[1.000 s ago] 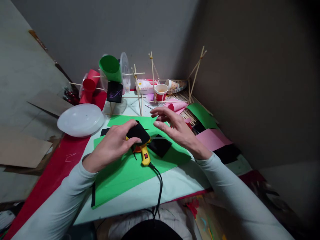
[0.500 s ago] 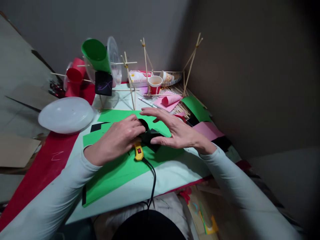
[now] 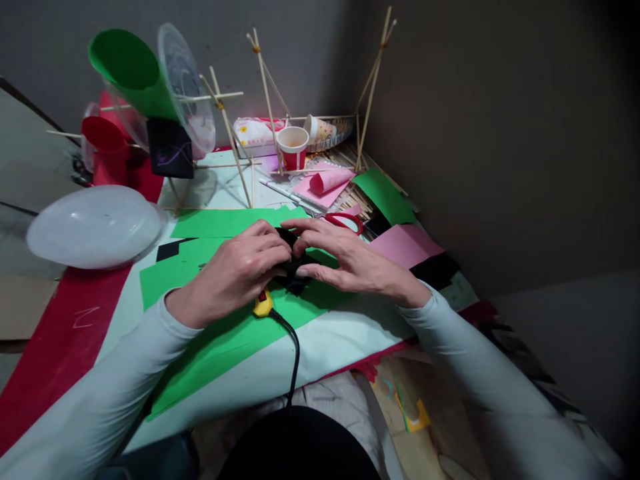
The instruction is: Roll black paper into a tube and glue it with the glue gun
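Over the green paper sheets, a curled piece of black paper (image 3: 287, 238) sits between my two hands. My left hand (image 3: 253, 257) is closed, its fingers pinching the paper from the left. On the other side, my right hand (image 3: 340, 257) curves its fingers and thumb round the paper's right edge. The fingers hide much of the paper's shape. Just below my left hand lies a yellow corded tool (image 3: 263, 305) with a red switch; its front end is hidden. Green paper (image 3: 220, 353) spreads beneath both hands.
Stick frames (image 3: 370, 100) stand at the back, near a paper cup (image 3: 293, 148). Red-handled scissors (image 3: 350, 223) lie beyond my right hand. A whitish oval balloon (image 3: 95, 227) and a green paper tube (image 3: 131, 73) are at left. Pink paper (image 3: 407, 245) lies at right.
My right hand has moved in from hovering open beside the black paper and its fingers have closed onto it. My left hand keeps its hold. The view has shifted slightly right.
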Action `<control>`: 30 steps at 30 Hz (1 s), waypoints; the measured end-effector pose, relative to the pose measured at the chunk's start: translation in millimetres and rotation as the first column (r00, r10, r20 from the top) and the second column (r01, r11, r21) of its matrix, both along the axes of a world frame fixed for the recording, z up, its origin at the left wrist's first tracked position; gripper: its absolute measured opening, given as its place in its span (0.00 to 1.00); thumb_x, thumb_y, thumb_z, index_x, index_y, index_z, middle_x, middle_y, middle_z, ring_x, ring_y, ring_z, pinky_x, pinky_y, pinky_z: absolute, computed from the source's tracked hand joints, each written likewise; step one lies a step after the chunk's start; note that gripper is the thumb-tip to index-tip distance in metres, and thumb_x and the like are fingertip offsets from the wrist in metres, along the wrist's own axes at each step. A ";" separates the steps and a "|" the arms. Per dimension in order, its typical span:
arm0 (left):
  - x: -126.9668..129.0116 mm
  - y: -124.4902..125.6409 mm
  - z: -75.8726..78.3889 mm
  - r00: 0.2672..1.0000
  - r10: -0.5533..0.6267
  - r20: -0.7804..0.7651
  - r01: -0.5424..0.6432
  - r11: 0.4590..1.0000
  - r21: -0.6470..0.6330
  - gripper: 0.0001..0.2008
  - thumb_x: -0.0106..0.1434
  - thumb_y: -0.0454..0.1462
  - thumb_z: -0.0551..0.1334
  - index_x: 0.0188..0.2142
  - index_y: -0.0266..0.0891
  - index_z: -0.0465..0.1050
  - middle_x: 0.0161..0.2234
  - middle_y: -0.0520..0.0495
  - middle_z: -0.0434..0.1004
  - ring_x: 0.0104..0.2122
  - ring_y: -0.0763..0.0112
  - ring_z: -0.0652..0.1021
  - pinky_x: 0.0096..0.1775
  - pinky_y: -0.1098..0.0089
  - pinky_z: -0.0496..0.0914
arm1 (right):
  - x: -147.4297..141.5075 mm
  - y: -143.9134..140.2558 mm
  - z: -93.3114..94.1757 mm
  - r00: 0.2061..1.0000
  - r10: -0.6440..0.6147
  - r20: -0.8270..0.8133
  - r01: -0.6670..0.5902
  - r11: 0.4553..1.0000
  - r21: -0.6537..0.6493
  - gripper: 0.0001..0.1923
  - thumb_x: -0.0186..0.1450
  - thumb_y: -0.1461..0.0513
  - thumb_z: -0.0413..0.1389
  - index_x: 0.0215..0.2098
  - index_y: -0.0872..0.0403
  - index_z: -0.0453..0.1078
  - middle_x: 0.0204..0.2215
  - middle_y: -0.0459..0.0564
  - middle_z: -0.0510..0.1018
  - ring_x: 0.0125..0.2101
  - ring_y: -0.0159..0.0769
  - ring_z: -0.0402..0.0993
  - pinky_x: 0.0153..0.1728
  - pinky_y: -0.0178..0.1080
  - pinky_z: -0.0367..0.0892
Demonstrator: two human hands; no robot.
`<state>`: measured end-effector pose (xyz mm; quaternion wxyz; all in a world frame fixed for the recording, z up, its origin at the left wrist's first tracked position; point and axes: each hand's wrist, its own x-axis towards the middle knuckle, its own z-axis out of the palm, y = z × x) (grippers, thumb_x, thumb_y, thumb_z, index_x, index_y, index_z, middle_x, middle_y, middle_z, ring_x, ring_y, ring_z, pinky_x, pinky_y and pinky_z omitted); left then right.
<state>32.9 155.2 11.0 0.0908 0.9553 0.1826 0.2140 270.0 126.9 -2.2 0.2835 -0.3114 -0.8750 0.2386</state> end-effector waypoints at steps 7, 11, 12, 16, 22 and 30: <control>-3.1 -4.1 3.4 0.957 0.007 0.291 0.028 0.993 -0.118 0.09 0.66 0.33 0.67 0.46 0.40 0.80 0.44 0.43 0.85 0.46 0.62 0.80 0.51 0.61 0.73 | 3.5 -3.3 -1.0 1.000 -0.011 -0.015 0.012 1.000 0.026 0.07 0.74 0.58 0.54 0.41 0.53 0.69 0.57 0.61 0.75 0.63 0.45 0.67 0.59 0.45 0.63; -16.1 -9.9 6.7 0.795 0.410 0.447 -0.262 0.897 -0.355 0.08 0.63 0.36 0.70 0.43 0.45 0.82 0.44 0.48 0.85 0.43 0.64 0.81 0.45 0.63 0.76 | 6.6 -1.6 -5.2 0.997 -0.027 -0.070 0.029 0.999 0.035 0.07 0.74 0.58 0.54 0.39 0.53 0.68 0.51 0.59 0.78 0.62 0.46 0.69 0.55 0.43 0.65; -19.4 -11.1 6.8 0.719 0.526 0.455 -0.330 0.834 -0.442 0.07 0.63 0.38 0.70 0.41 0.46 0.83 0.43 0.49 0.85 0.37 0.66 0.81 0.41 0.65 0.76 | 7.2 -0.9 -6.3 0.996 -0.034 -0.085 0.036 0.999 0.029 0.07 0.74 0.58 0.54 0.39 0.53 0.68 0.51 0.59 0.79 0.61 0.46 0.70 0.55 0.44 0.65; -26.4 -14.2 4.0 0.518 0.774 0.364 -0.364 0.585 -0.725 0.08 0.61 0.42 0.70 0.37 0.42 0.82 0.39 0.47 0.84 0.28 0.70 0.78 0.26 0.71 0.74 | 8.1 0.4 -7.6 0.985 -0.074 -0.154 0.075 0.997 -0.001 0.07 0.73 0.58 0.56 0.38 0.53 0.68 0.50 0.58 0.80 0.58 0.45 0.73 0.53 0.44 0.66; -15.5 -30.8 -5.0 0.612 0.767 0.195 -0.183 0.377 -0.908 0.13 0.60 0.44 0.71 0.38 0.37 0.78 0.30 0.46 0.82 0.20 0.72 0.76 0.21 0.73 0.71 | 6.6 -6.4 -1.0 0.884 -0.196 -0.424 0.137 0.977 -0.166 0.06 0.70 0.59 0.60 0.39 0.53 0.70 0.53 0.57 0.79 0.55 0.42 0.76 0.50 0.41 0.70; 0.3 -65.2 1.7 0.505 0.837 0.210 0.254 0.089 -0.963 0.18 0.55 0.36 0.75 0.44 0.39 0.74 0.31 0.49 0.77 0.26 0.75 0.75 0.24 0.79 0.70 | -2.6 -20.6 8.5 0.798 -0.232 -0.557 0.149 0.970 -0.191 0.04 0.69 0.61 0.61 0.38 0.51 0.70 0.54 0.55 0.80 0.59 0.43 0.74 0.53 0.42 0.71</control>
